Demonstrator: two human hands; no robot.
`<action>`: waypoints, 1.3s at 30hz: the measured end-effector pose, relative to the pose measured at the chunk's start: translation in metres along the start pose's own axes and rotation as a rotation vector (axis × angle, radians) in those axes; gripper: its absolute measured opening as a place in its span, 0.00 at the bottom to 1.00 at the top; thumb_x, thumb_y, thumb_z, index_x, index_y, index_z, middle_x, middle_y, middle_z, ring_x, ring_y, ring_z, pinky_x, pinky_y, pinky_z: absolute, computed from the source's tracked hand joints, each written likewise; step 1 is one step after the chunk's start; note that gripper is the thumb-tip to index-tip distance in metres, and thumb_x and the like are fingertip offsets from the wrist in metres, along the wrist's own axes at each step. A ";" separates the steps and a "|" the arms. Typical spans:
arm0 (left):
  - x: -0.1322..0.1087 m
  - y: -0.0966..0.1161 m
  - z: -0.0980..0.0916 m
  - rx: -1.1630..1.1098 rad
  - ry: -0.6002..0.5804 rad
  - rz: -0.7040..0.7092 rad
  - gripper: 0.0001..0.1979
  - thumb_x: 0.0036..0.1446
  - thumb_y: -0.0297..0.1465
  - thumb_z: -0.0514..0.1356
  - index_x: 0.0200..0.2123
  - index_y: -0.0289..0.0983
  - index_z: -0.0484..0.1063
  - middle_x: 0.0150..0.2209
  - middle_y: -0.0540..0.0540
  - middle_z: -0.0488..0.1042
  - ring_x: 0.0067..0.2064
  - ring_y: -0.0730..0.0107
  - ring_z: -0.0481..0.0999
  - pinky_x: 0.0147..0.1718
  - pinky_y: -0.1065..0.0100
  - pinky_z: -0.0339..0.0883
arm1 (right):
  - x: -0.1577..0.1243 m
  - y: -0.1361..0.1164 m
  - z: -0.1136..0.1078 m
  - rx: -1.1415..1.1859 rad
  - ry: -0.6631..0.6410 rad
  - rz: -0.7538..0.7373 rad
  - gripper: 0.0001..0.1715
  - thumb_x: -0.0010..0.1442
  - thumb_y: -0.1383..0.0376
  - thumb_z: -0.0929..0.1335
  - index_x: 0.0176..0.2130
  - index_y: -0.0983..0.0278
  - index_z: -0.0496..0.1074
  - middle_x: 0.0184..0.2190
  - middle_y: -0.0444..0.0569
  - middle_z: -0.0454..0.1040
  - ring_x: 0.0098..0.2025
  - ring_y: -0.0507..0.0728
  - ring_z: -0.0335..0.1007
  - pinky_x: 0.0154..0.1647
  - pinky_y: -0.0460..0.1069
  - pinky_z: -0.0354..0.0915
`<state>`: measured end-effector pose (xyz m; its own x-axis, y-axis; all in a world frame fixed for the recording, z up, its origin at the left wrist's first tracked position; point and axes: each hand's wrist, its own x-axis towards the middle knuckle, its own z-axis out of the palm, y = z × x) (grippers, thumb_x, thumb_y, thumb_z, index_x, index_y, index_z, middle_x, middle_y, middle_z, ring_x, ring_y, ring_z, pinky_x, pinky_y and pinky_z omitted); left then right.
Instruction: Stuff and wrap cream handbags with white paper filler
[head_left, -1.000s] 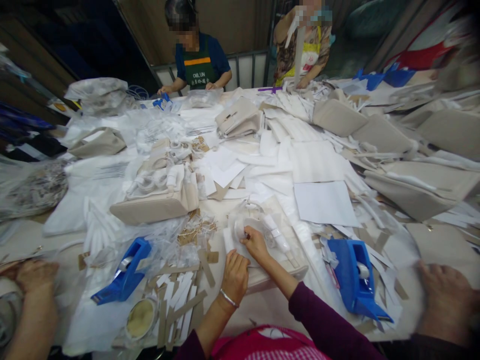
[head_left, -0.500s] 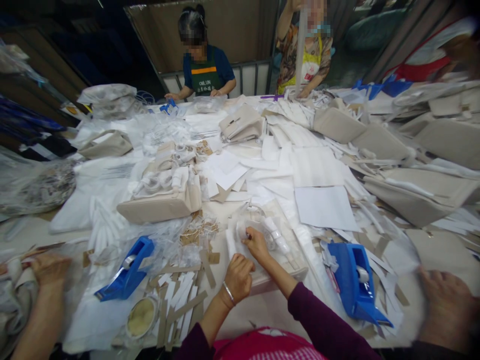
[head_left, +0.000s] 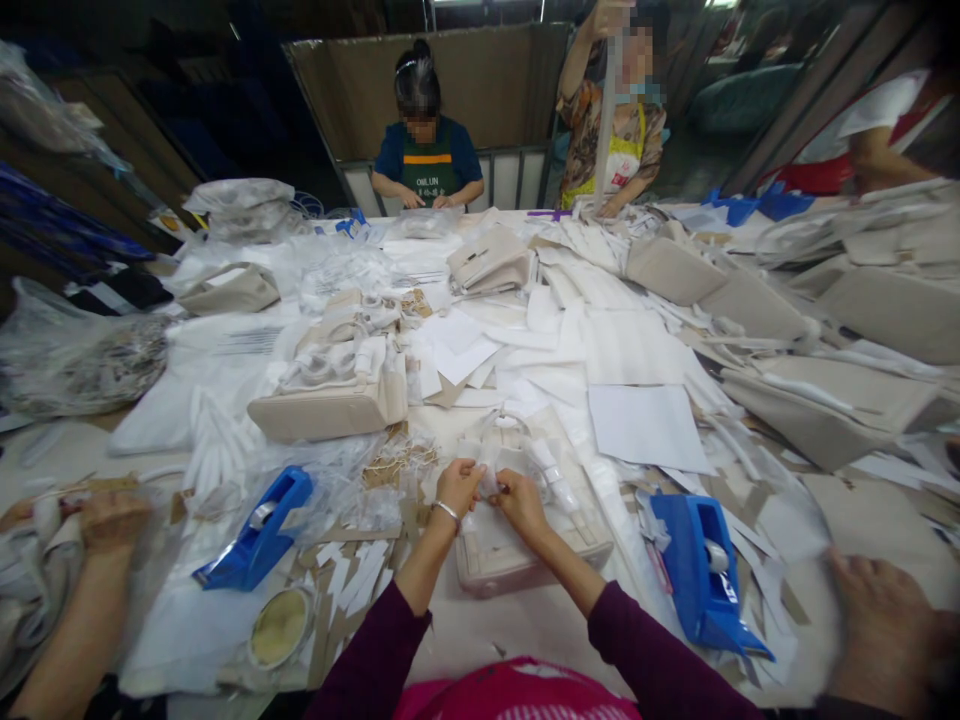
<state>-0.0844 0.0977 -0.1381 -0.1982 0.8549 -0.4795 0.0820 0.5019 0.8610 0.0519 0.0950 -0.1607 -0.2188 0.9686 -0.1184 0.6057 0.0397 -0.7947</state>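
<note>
The small white wrapped piece (head_left: 487, 482) sits pinched between the fingers of the left hand (head_left: 457, 487) and the right hand (head_left: 521, 503), just above the beige bag (head_left: 517, 545) on the messy table (head_left: 480, 625).

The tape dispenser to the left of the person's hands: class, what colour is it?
Blue. The tape dispenser shows best in the head view, left of the left hand.

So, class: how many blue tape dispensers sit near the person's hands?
2: one blue tape dispenser left of the hands, another blue dispenser to their right. More may hide under paper.
</note>
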 end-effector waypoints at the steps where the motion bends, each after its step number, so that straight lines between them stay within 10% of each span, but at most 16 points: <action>1: 0.005 0.002 0.001 0.015 -0.022 -0.044 0.16 0.49 0.34 0.61 0.39 0.31 0.65 0.20 0.53 0.67 0.13 0.79 0.60 0.10 0.74 0.50 | -0.002 0.000 0.000 -0.007 -0.011 -0.002 0.04 0.45 0.73 0.65 0.22 0.65 0.68 0.23 0.43 0.68 0.29 0.51 0.62 0.31 0.44 0.53; 7: 0.013 -0.002 0.004 -0.039 -0.009 -0.083 0.11 0.46 0.27 0.62 0.36 0.33 0.67 0.15 0.56 0.62 0.16 0.78 0.59 0.15 0.73 0.52 | -0.007 -0.003 -0.001 0.107 -0.130 0.001 0.08 0.43 0.70 0.67 0.30 0.64 0.72 0.28 0.44 0.72 0.29 0.52 0.63 0.31 0.44 0.56; 17: 0.010 -0.022 0.005 -0.103 -0.033 0.150 0.20 0.42 0.27 0.61 0.42 0.33 0.67 0.22 0.53 0.68 0.24 0.73 0.68 0.25 0.71 0.63 | -0.003 -0.015 0.013 0.819 -0.131 0.458 0.12 0.45 0.58 0.67 0.24 0.65 0.67 0.17 0.43 0.68 0.20 0.52 0.66 0.23 0.47 0.64; 27: -0.011 -0.026 0.013 0.418 0.025 0.517 0.25 0.47 0.20 0.50 0.51 0.33 0.65 0.45 0.37 0.70 0.48 0.58 0.69 0.51 0.55 0.61 | -0.010 -0.002 0.027 0.310 0.063 0.145 0.15 0.52 0.61 0.61 0.17 0.63 0.59 0.18 0.45 0.66 0.23 0.51 0.60 0.24 0.45 0.57; 30: -0.018 -0.021 0.007 0.515 -0.065 0.506 0.29 0.46 0.19 0.50 0.54 0.30 0.62 0.43 0.36 0.69 0.46 0.56 0.70 0.48 0.55 0.65 | -0.009 -0.002 0.028 0.342 0.069 0.163 0.14 0.50 0.61 0.62 0.17 0.63 0.58 0.18 0.45 0.66 0.23 0.51 0.61 0.25 0.45 0.58; 33: -0.022 -0.019 -0.013 0.505 0.100 0.543 0.25 0.48 0.21 0.51 0.52 0.33 0.65 0.46 0.36 0.68 0.50 0.56 0.68 0.50 0.54 0.62 | -0.009 -0.004 0.028 0.548 0.009 0.283 0.12 0.49 0.59 0.63 0.20 0.63 0.61 0.17 0.44 0.67 0.22 0.53 0.65 0.24 0.46 0.62; 36: -0.022 -0.029 -0.036 0.329 0.304 0.309 0.16 0.50 0.25 0.55 0.44 0.34 0.68 0.40 0.39 0.71 0.44 0.59 0.71 0.45 0.55 0.67 | -0.009 -0.005 0.027 0.710 -0.012 0.386 0.13 0.46 0.56 0.66 0.23 0.64 0.64 0.17 0.45 0.69 0.22 0.56 0.70 0.25 0.49 0.66; 39: -0.020 -0.044 -0.045 -0.023 0.147 -0.057 0.12 0.47 0.30 0.62 0.37 0.33 0.69 0.26 0.46 0.72 0.30 0.65 0.74 0.29 0.64 0.70 | -0.009 -0.006 0.024 0.769 0.004 0.401 0.17 0.43 0.53 0.69 0.22 0.64 0.65 0.17 0.44 0.69 0.23 0.57 0.71 0.25 0.50 0.68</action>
<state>-0.1282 0.0531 -0.1586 -0.3431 0.7959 -0.4988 0.0449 0.5443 0.8377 0.0317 0.0801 -0.1689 -0.0959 0.8747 -0.4751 -0.0493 -0.4809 -0.8754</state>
